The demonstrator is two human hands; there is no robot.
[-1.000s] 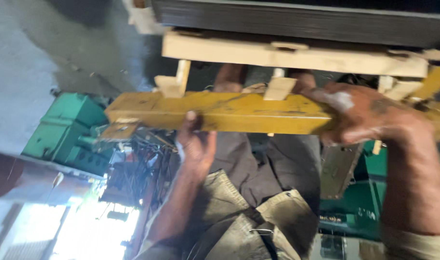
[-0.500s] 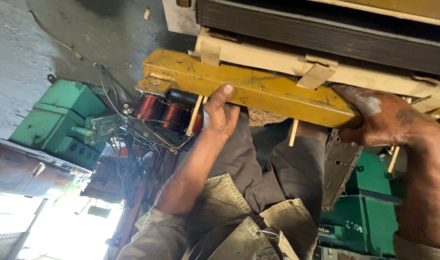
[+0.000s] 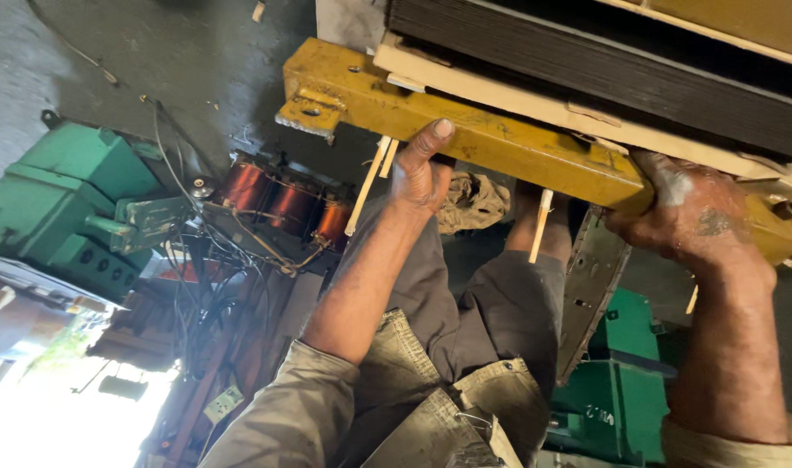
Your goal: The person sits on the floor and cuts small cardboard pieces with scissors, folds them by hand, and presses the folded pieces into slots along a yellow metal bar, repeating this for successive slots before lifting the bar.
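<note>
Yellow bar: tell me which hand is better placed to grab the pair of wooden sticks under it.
Left, probably. The left hand sits right beside the wooden sticks, its thumb pressing the yellow bar; the right hand is wrapped around the bar farther along.

Quick tally: two hands [image 3: 420, 173] on one yellow steel bar [image 3: 465, 130], three copper coils [image 3: 285, 204] in a row, four pale wooden sticks [image 3: 366, 186] poking down (one barely visible at right), two green metal housings [image 3: 62, 204], one crumpled rag [image 3: 472, 201].
</note>
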